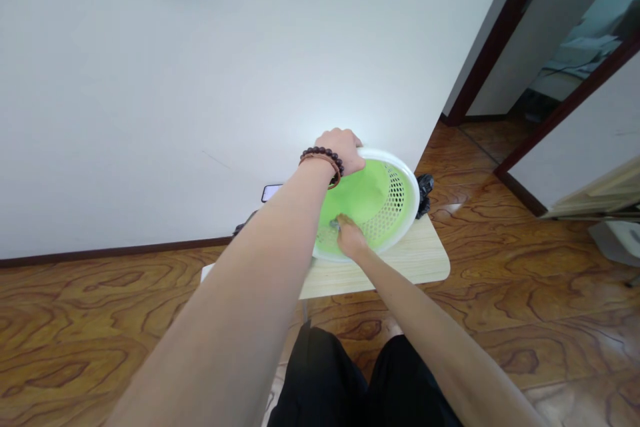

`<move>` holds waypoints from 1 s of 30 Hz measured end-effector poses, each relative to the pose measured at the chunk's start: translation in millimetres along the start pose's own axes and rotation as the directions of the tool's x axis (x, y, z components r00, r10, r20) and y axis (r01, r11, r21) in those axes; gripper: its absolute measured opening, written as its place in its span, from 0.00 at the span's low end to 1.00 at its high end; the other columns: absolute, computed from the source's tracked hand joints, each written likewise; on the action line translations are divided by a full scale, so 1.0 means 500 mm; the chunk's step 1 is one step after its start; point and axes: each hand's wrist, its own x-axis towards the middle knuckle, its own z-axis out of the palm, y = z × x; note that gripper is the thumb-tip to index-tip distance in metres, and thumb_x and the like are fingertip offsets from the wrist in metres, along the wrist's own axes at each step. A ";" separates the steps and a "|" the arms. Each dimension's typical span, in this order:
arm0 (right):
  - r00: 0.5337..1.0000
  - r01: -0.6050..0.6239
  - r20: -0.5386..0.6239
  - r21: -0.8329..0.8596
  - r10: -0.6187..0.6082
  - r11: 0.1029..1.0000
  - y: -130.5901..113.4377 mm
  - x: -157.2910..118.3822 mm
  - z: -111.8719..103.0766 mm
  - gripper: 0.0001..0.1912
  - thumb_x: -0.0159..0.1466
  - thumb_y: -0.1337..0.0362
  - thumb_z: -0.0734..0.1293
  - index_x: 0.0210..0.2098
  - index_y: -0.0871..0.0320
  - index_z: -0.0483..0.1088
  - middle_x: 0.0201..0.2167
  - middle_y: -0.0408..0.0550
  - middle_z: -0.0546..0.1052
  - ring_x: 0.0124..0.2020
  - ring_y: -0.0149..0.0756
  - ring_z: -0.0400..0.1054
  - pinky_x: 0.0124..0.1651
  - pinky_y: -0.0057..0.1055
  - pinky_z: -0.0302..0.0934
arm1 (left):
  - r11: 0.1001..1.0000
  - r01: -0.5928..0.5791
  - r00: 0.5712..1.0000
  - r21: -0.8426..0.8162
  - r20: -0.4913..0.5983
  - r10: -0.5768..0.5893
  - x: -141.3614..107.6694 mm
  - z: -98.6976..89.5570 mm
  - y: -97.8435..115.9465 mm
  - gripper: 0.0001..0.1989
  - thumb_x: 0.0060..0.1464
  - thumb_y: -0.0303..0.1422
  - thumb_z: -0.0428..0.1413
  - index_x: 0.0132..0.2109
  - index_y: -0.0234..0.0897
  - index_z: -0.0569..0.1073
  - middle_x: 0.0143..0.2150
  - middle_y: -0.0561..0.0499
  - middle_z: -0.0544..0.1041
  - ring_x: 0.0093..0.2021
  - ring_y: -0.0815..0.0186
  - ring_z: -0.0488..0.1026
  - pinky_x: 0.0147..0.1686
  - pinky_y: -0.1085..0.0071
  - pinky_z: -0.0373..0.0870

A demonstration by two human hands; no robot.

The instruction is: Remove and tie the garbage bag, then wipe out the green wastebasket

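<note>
Okay, head view, the only one I've got: green basket [367, 180] with a white rim and a holed wall, set on the pale wooden bench [425, 260] against the white wall [250, 67]; flat or tipped, I can't tell. I have the left hand [343, 150] closed over the far rim, thumb along the near side, rest of the fingers mostly hidden. Right hand [350, 237] is down inside the basket, fingers bunched in a pinch on a small grey thing [334, 223]; too small to say what it is. For good work here I'd keep the left grip firm and press a little downward, so the rim doesn't slide or rock while the right works low. I'd keep the right pinch snug but light, since plastic like that probably flexes, and the forearm clear of the near rim, which it crosses. Left arm covers part of the basket, so I'd swing the elbow out for a better look. Watch the phone [270, 193] to the left and black plastic bag [425, 193] just right.
</note>
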 end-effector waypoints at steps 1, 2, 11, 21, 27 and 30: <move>0.999 -0.013 0.029 -0.003 0.013 1.000 -0.008 -0.007 0.015 0.30 0.56 0.79 0.54 0.59 0.73 0.58 0.61 0.64 0.61 0.64 0.40 0.51 0.65 0.38 0.46 | 1.000 0.003 1.000 -0.009 0.001 -0.003 -0.001 0.000 -0.001 0.23 0.42 0.37 0.55 0.50 0.46 0.76 0.39 0.48 0.77 0.42 0.59 0.71 0.41 0.67 0.68; 0.999 -0.008 0.051 -0.002 0.008 1.000 -0.015 -0.018 0.025 0.30 0.56 0.79 0.54 0.59 0.73 0.58 0.60 0.63 0.61 0.63 0.40 0.52 0.65 0.38 0.46 | 1.000 0.009 1.000 -0.014 0.001 -0.009 -0.001 -0.001 -0.002 0.24 0.42 0.37 0.56 0.50 0.46 0.75 0.39 0.49 0.77 0.42 0.59 0.71 0.42 0.67 0.67; 0.932 0.314 0.177 0.044 -0.317 0.948 -0.005 -0.198 -0.031 0.33 0.57 0.79 0.52 0.63 0.70 0.53 0.64 0.58 0.55 0.66 0.35 0.44 0.67 0.38 0.42 | 1.000 0.003 1.000 -0.005 -0.016 -0.003 -0.001 0.001 0.006 0.23 0.41 0.38 0.56 0.48 0.48 0.76 0.39 0.48 0.77 0.40 0.59 0.72 0.39 0.66 0.69; 0.984 0.175 -0.032 0.114 -0.173 0.978 0.024 -0.140 -0.113 0.32 0.57 0.80 0.51 0.60 0.66 0.58 0.60 0.57 0.63 0.63 0.37 0.53 0.64 0.43 0.50 | 1.000 -0.001 1.000 0.012 0.009 0.001 0.001 0.012 0.007 0.24 0.39 0.38 0.57 0.49 0.48 0.76 0.39 0.48 0.77 0.40 0.58 0.72 0.40 0.66 0.68; 0.995 0.059 -0.085 0.084 -0.052 0.995 0.022 -0.055 -0.103 0.28 0.58 0.79 0.52 0.59 0.69 0.59 0.58 0.60 0.66 0.59 0.39 0.58 0.61 0.38 0.54 | 0.999 -0.016 1.000 0.031 0.008 0.016 0.001 0.009 0.004 0.25 0.39 0.38 0.56 0.49 0.50 0.76 0.38 0.49 0.77 0.39 0.59 0.72 0.39 0.67 0.67; 0.997 0.010 0.074 0.017 -0.011 1.000 0.037 -0.072 -0.097 0.28 0.58 0.79 0.53 0.57 0.65 0.62 0.55 0.57 0.69 0.56 0.41 0.63 0.58 0.38 0.57 | 0.998 -0.038 0.999 0.047 -0.001 0.038 0.003 0.000 0.004 0.24 0.40 0.40 0.55 0.48 0.48 0.76 0.38 0.48 0.78 0.39 0.59 0.72 0.39 0.66 0.67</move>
